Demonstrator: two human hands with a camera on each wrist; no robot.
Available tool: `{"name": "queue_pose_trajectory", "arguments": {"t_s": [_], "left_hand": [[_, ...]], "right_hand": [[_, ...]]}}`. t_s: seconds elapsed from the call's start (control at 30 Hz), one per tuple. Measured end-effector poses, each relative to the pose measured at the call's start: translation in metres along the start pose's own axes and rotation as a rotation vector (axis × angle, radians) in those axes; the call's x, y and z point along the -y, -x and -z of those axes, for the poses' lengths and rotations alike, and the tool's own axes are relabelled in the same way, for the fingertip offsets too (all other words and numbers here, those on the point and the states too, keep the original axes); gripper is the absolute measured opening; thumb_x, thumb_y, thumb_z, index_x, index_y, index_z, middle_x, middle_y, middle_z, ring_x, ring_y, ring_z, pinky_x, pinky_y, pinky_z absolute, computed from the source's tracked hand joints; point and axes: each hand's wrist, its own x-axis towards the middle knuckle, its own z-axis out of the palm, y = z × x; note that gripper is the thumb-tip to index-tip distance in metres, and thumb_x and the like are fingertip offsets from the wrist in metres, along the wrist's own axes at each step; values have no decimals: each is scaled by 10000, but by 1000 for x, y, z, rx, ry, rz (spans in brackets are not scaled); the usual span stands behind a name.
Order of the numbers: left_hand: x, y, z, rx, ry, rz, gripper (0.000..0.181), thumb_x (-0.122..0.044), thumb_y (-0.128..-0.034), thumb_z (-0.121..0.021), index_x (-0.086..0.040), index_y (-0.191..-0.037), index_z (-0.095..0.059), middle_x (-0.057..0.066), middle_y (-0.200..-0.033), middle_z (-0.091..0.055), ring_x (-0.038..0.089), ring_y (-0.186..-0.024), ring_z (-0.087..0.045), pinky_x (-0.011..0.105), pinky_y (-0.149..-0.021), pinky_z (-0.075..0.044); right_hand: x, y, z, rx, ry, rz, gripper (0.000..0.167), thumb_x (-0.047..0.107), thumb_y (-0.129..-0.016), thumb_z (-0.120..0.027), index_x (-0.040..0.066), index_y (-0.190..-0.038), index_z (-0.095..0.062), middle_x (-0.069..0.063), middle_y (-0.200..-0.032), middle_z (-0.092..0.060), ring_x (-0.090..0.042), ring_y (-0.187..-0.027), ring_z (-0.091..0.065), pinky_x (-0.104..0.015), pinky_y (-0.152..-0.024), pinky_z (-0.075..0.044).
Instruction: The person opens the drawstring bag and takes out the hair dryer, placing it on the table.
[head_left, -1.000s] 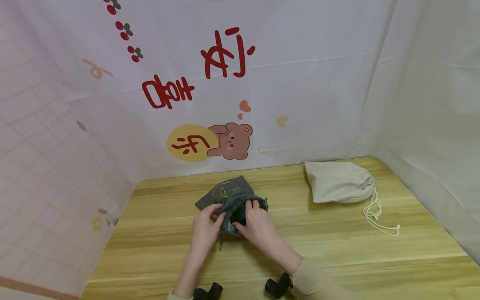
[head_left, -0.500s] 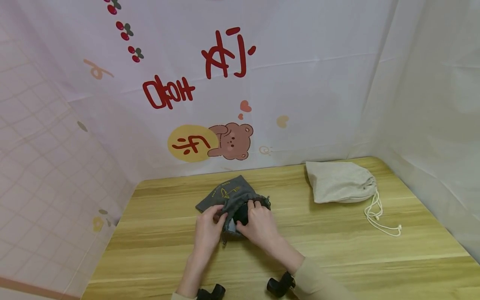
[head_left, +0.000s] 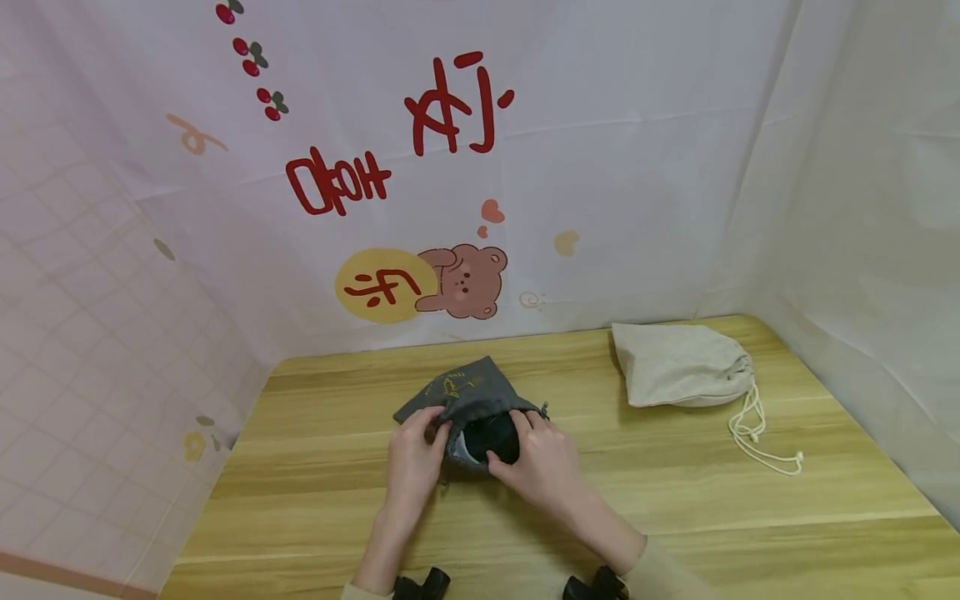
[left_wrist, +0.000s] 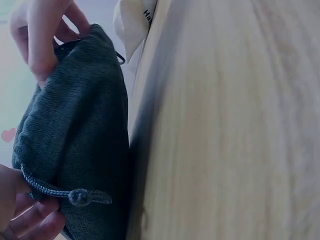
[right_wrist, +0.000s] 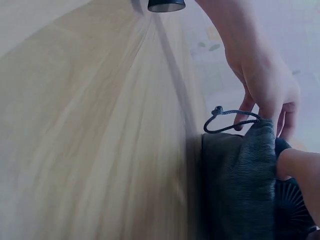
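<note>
A dark grey drawstring bag [head_left: 478, 397] with yellow print lies on the table, its mouth spread toward me. My left hand [head_left: 414, 454] pinches the left edge of the mouth, next to a knotted cord [left_wrist: 80, 197]. On the opposite side my right hand [head_left: 546, 458] grips the rim, fingers over the upper edge and thumb at the lower one. Between the hands a rounded black thing [head_left: 497, 437] shows inside the opening; in the right wrist view its surface has fine radiating ribs [right_wrist: 291, 200]. Its kind is unclear, and the bag hides the rest.
A beige cloth drawstring bag [head_left: 678, 364] lies at the back right, its white cords [head_left: 750, 429] trailing forward on the wooden table [head_left: 300, 483]. Behind the table hangs a printed white cloth [head_left: 637, 167]. Black wrist camera mounts [head_left: 423, 585] sit on both forearms.
My right hand has moved right, drawing the bag's mouth wider. More of the black thing now shows. The left hand stays at almost the same spot.
</note>
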Motion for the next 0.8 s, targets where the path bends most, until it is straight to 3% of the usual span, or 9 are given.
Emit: {"name": "queue_pose_trajectory", "arguments": {"t_s": [0.17,0.37,0.67,0.8], "left_hand": [[-2,2,-2,43,-37,16,165,-62,-898,-820,-61,-1061,-796,68,-905,-784,138,-754,-668,273,-683,-543],[-3,2,-3,129,-57,10,182,-114,-906,-825,-99,-1084,-787,55,-955,-802,123,-772,-696,273,-700,-561],[-5,-4,20,450,12,-1,432,-215,-903,-841,-78,-1294,-718,70,-1133,-783,215,-1014,-761,420,-904,-623],[-7,-5,24,513,26,-7,451,-169,-900,-838,-39,-1314,-712,106,-1151,-791,229,-1011,-776,422,-899,-627]], "right_hand": [[-8,0,2,165,-112,-91,670,466,-754,-917,11,-1196,-700,-184,-1102,-755,-332,-888,-775,-462,-754,-646],[-20,2,1,277,-202,-173,677,463,-733,-951,70,-1205,-666,-168,-1146,-741,-337,-968,-761,-485,-838,-628],[-24,4,-1,329,-198,-200,784,504,-771,-913,27,-1323,-628,-219,-1214,-745,-377,-1024,-759,-520,-875,-617],[-21,5,-2,335,-170,-192,869,538,-754,-915,-12,-1356,-614,-248,-1233,-738,-406,-1051,-753,-533,-889,-617]]}}
